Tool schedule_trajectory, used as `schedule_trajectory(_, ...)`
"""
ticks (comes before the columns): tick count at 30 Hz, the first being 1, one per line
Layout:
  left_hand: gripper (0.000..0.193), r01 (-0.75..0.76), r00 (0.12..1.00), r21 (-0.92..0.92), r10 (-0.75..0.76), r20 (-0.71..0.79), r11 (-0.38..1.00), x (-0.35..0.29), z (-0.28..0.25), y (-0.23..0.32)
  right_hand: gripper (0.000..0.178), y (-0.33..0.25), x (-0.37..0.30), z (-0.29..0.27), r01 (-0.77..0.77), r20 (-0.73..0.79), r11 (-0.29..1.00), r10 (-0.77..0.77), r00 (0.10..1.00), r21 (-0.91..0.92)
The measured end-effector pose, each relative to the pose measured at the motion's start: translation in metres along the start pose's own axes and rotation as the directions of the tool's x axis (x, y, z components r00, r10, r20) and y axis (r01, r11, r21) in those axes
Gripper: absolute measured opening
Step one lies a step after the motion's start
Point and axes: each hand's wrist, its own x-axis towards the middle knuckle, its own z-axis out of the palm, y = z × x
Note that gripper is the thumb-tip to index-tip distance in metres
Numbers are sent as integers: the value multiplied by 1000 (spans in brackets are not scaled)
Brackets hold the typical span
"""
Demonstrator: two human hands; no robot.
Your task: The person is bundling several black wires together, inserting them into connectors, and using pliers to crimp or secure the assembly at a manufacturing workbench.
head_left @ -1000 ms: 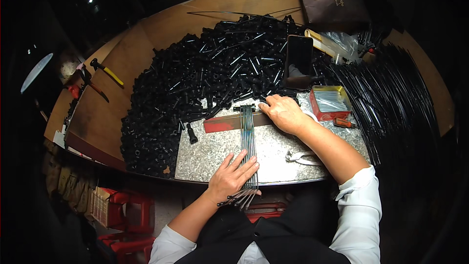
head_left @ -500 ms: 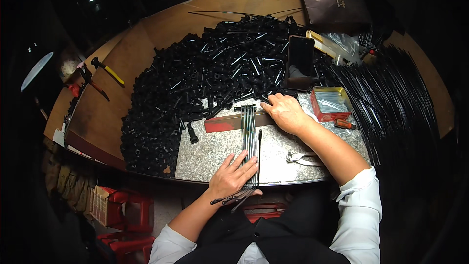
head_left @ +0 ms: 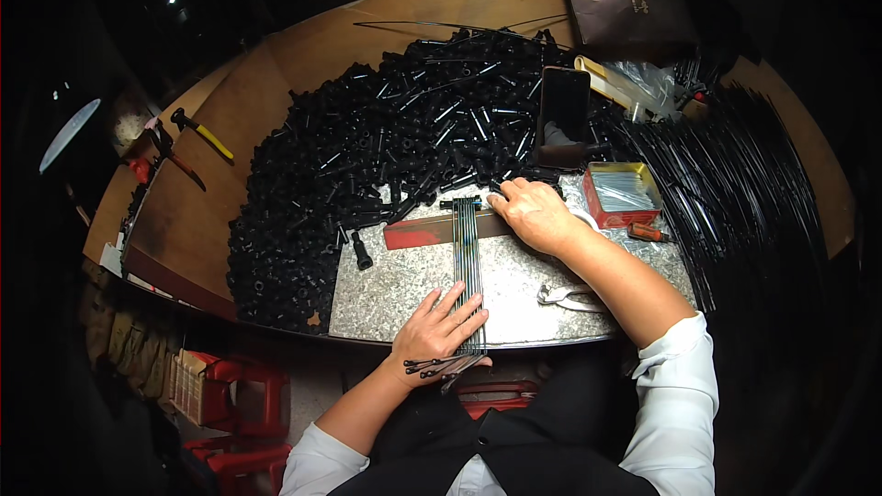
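A flat row of thin dark metal rods [head_left: 467,262] runs from the table's front edge over a red-and-brown bar [head_left: 418,234] to a small black piece [head_left: 461,204] at the far end. My left hand [head_left: 439,331] grips the rods near that edge, fingers laid across the top and its thumb showing below. Their bent, knobbed ends [head_left: 436,367] stick out over my wrist. Beside the far tips, my right hand [head_left: 533,213] is closed, with its fingers bent down at the margin of the heap of black tubular parts [head_left: 413,129]. What its fingertips hold, if anything, is hidden.
Pincers [head_left: 570,298] and an orange-handled tool [head_left: 649,233] lie on the right, by a red tin [head_left: 623,195] of pale sticks. Behind stand a phone [head_left: 564,115] and a paper bag [head_left: 625,0]. Long black rods [head_left: 735,184] cover the far right.
A single rod that stood apart to the right of the row now lies in with the others. The knobbed ends have risen and lie more level. My right hand has shifted slightly left.
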Motion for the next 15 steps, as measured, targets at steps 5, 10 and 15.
schedule_trajectory(5, 67, 3, 1000, -8, -3, -8, 1000, 0, -1, 0, 29, 0, -1, 0, -7, 2, 1000, 7, 1000, 20)
schedule_trajectory(10, 73, 22, 1000, -26, -22, 8, 999, 1, -2, -1, 32, 6, -2, -3, 83, -38, 996, -82, 996, 30)
schedule_trajectory(15, 78, 54, 997, -42, -51, 54, 998, 2, -3, 1, 26, 6, -1, 0, 84, -18, 996, -83, 996, 40)
